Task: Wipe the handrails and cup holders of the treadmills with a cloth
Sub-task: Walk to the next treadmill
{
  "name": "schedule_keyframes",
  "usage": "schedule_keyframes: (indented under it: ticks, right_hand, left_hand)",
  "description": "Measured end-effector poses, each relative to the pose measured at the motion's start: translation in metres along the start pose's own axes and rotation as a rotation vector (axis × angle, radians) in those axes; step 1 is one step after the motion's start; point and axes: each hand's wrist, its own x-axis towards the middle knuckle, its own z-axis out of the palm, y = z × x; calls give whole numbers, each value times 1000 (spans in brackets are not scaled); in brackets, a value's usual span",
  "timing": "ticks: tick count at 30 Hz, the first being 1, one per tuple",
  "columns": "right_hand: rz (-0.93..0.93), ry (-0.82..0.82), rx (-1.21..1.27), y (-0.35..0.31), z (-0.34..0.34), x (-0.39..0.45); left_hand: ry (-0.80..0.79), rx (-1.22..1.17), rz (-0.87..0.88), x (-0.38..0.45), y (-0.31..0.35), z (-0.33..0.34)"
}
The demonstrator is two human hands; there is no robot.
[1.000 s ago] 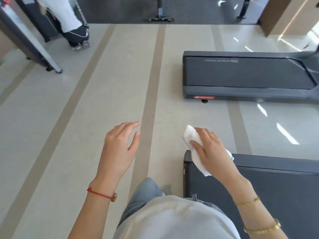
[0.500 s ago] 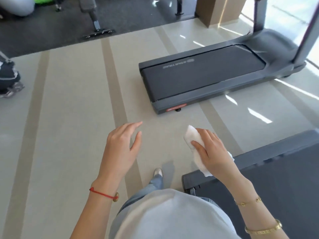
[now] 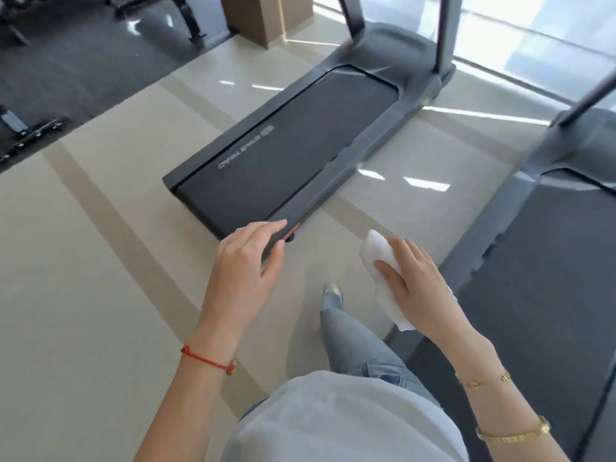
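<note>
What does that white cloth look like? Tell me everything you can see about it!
The white cloth looks soft and thin, like a folded wipe or a paper towel. It is plain, with no pattern, and looks clean. The right hand holds it in the air above the floor, with the fingers curled over its middle. One rounded end pokes out past the fingertips, and a crumpled end hangs out below the palm. It touches nothing but the hand, not a treadmill.
</note>
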Motion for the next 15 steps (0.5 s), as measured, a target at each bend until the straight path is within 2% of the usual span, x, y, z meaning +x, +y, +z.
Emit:
schedule_keyframes:
  ticks: [7,15]
  right_hand:
    - [127,121,34,29,-25,106]
    - [253,276,-5,82,-91,224]
  left_hand:
    - [-95,-16,129,153,0,40]
    - [-204,-74,363,340,59,102]
